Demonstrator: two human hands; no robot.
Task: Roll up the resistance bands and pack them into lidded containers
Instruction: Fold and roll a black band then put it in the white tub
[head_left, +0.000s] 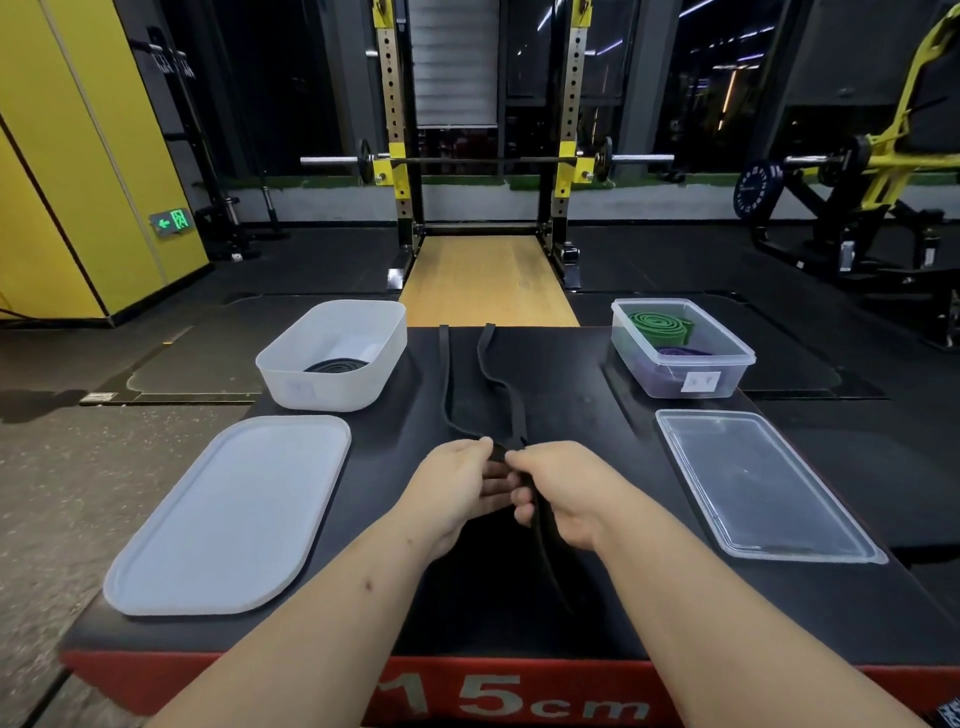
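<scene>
Pinching black band (445, 374), held between curled fingers (519, 496)

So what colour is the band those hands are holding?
Black. The head view shows the band pinched between the left hand and right hand.

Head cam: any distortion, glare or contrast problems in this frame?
Head view: wide-angle stretch, the platform edges splay and the yellow wall leans. Head view: the room is dim, and the black band nearly vanishes against the black top. Head view: faint sheen on the clear lid and light streaks in the windows. Head view: the left hand and right hand, gripping the band, look sharp.
</scene>
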